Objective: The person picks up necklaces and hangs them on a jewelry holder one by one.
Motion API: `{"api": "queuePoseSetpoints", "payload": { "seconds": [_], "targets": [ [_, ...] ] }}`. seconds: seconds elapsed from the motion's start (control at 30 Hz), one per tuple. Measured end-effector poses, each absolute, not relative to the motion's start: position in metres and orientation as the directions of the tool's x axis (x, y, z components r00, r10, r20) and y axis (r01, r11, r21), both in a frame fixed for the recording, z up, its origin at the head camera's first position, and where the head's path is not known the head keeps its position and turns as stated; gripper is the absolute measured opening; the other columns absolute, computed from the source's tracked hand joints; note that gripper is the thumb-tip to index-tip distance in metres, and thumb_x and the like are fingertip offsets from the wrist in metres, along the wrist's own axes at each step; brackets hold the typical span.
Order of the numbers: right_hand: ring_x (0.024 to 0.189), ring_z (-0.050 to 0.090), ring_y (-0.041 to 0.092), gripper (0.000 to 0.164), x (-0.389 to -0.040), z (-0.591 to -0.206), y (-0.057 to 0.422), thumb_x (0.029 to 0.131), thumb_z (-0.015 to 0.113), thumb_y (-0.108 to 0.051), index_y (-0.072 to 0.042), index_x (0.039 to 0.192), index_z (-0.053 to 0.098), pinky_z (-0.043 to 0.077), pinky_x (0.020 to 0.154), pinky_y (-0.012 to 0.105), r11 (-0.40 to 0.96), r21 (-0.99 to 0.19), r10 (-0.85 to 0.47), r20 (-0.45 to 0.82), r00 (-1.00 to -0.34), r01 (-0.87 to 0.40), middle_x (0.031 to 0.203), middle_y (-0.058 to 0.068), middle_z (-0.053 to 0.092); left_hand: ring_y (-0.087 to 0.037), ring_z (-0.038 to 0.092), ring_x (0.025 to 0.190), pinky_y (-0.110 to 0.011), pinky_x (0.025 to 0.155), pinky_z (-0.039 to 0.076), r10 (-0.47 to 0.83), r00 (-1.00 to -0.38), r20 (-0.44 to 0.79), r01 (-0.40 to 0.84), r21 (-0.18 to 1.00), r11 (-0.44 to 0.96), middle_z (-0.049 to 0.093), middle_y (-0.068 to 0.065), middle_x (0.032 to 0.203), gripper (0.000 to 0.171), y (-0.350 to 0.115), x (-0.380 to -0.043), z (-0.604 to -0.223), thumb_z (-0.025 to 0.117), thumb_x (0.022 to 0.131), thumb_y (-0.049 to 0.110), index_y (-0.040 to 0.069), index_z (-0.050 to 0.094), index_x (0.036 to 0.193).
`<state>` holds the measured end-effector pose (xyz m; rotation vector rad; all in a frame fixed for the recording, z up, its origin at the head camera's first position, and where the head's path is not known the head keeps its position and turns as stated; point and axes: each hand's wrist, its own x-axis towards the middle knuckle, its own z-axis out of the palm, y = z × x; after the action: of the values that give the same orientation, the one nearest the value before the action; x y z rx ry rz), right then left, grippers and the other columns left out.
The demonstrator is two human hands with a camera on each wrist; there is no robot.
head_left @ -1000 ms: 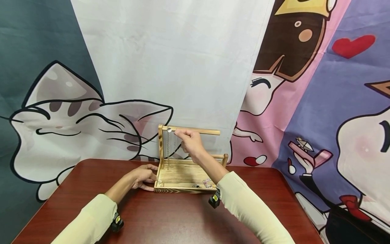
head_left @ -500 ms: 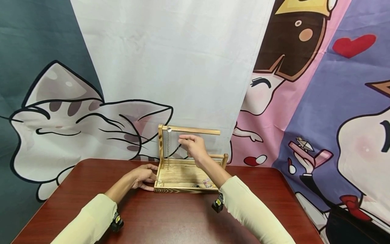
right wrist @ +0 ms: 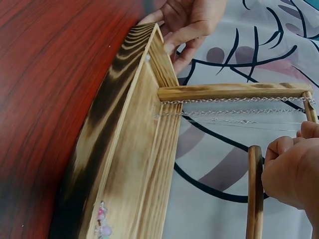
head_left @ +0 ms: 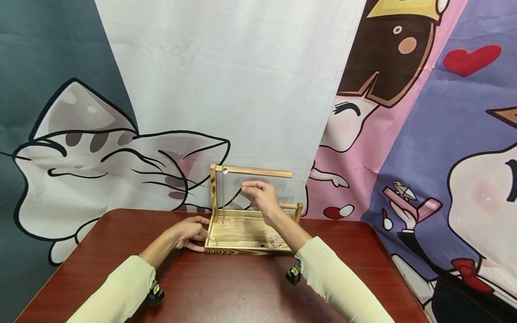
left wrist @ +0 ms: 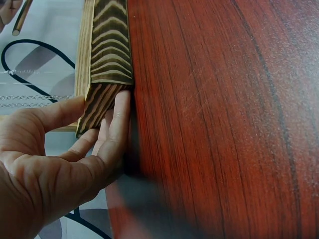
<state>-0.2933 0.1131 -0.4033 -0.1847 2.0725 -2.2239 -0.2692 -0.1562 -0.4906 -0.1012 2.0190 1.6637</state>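
Because the fine silver chain [right wrist: 244,122] hangs in a slack loop from the round wooden bar of the small light-and-dark-grained wooden jewellery stand [head_left: 246,252], a brush from the nearby fingers could, I judge, tangle it with the thicker silver link chain [head_left: 223,192] on its left. The stand's bar [head_left: 262,172] is free at its right end, so a sideways tug could also draw the loop along and off. Slackening at the left end might let the stand shift on the reddish-brown table [head_left: 242,287] — the left hand [head_left: 190,234] is clamped there, thumb and fingers around the tray's end. The right hand [head_left: 261,197] is in front of and below the stand's bar, well apart from the left, with thumb and fingertips close together; whether they pinch the fine chain I cannot tell. That chain's long axis is near upright, its lower part pointing down towards the stand's tray — the bar it hangs from runs crosswise, roughly parallel to the stand's front wall.
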Motion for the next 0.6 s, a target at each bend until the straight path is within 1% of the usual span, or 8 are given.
{"api": "queuePoseSetpoints", "payload": {
  "seconds": [0.27, 0.47, 0.5, 0.6],
  "targets": [
    [0.049, 0.025, 0.006, 0.037, -0.289, -0.41, 0.122, 0.106, 0.073, -0.013, 0.01, 0.135, 0.072, 0.022, 0.048, 0.019, -0.062, -0.998, -0.222, 0.044, -0.974, -0.03, 0.056, -0.011, 0.04, -0.032, 0.071, 0.118, -0.05, 0.086, 0.073, 0.259, -0.862, -0.436, -0.379, 0.893, 0.243, 0.071, -0.023, 0.122, 0.067, -0.156, -0.268, -0.491, 0.063, 0.097, -0.007, -0.004, 0.041, 0.16],
    [0.049, 0.027, 0.006, 0.036, -0.282, -0.414, 0.126, 0.106, 0.071, -0.015, 0.01, 0.132, 0.073, 0.024, 0.048, 0.02, -0.017, -0.998, -0.264, 0.062, -0.962, -0.06, 0.058, -0.011, 0.045, -0.029, 0.073, 0.113, -0.05, 0.086, 0.072, 0.256, -0.863, -0.436, -0.381, 0.894, 0.235, 0.072, -0.024, 0.124, 0.067, -0.156, -0.268, -0.491, 0.063, 0.096, -0.008, -0.004, 0.041, 0.16],
    [0.049, 0.028, 0.006, 0.035, -0.281, -0.415, 0.127, 0.106, 0.071, -0.014, 0.01, 0.132, 0.073, 0.025, 0.049, 0.02, -0.009, -0.998, -0.272, 0.065, -0.96, -0.065, 0.06, -0.011, 0.049, -0.028, 0.073, 0.112, -0.05, 0.086, 0.072, 0.255, -0.864, -0.435, -0.381, 0.894, 0.235, 0.072, -0.024, 0.123, 0.067, -0.156, -0.268, -0.491, 0.063, 0.096, -0.008, -0.004, 0.041, 0.159],
    [0.049, 0.029, 0.007, 0.034, -0.277, -0.42, 0.128, 0.107, 0.07, -0.012, 0.011, 0.13, 0.073, 0.026, 0.05, 0.021, 0.007, -0.997, -0.29, 0.069, -0.955, -0.074, 0.062, -0.01, 0.053, -0.026, 0.074, 0.109, -0.05, 0.086, 0.072, 0.257, -0.864, -0.434, -0.381, 0.895, 0.232, 0.072, -0.024, 0.123, 0.067, -0.156, -0.268, -0.491, 0.064, 0.096, -0.007, -0.004, 0.041, 0.159]
  ]
}}
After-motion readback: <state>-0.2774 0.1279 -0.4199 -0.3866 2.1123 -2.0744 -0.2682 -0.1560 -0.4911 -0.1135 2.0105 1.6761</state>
